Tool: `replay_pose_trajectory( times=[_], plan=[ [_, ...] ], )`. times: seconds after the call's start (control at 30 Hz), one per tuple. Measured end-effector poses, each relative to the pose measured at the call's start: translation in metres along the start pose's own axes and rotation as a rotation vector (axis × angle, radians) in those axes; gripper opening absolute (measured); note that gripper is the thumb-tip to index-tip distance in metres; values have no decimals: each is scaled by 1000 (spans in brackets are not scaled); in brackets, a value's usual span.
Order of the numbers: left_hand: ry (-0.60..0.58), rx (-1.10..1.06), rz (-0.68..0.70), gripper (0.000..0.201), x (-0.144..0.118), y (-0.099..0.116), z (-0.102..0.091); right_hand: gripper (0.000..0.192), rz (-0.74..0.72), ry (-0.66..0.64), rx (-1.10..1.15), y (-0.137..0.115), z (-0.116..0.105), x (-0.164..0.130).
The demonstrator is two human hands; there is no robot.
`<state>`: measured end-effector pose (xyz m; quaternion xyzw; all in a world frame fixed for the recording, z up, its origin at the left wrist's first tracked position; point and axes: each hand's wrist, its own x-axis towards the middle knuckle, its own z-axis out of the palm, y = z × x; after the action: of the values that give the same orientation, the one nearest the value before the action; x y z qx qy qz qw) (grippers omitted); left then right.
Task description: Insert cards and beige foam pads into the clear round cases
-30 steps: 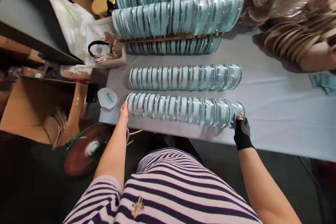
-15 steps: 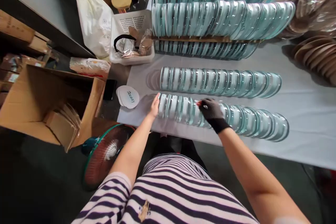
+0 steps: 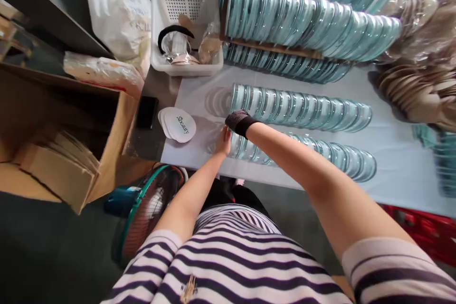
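Two rows of clear blue-green glass discs stand on edge on the pale table (image 3: 399,171): a near row (image 3: 331,156) and a second row (image 3: 302,109) behind it. My left hand (image 3: 224,140) lies flat against the left end of the near row, fingers together and pointing away from me. My right hand (image 3: 239,121), in a black mesh glove, reaches across to that same left end and sits between the two rows, over the first discs. Its fingers are hidden, so its grip is unclear.
More disc rows (image 3: 313,19) are stacked on wooden boards at the back. Bagged brown discs (image 3: 416,90) lie at right. White oval labels (image 3: 180,124), a black phone (image 3: 147,111) and a white basket (image 3: 185,64) sit at left. A cardboard box (image 3: 107,152) and a fan (image 3: 146,209) stand below.
My right hand has slid left along the near row, from its right end to its left end. The left hand has stayed at the left end. The view has shifted left.
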<state>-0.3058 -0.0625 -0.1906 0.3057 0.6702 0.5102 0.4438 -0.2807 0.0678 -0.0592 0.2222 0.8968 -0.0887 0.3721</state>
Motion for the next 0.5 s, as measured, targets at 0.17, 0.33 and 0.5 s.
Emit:
replay_pose_trajectory(
  times=[0.17, 0.33, 0.5],
  plan=[
    [-41, -10, 76, 52, 4, 4, -1, 30, 118, 234, 179, -14, 45, -45],
    [-25, -20, 64, 52, 7, 1, 2, 38, 237, 219, 387, -68, 118, -86],
    [9, 11, 69, 53, 5, 7, 4, 40, 201, 133, 397, -99, 149, -80]
  ],
)
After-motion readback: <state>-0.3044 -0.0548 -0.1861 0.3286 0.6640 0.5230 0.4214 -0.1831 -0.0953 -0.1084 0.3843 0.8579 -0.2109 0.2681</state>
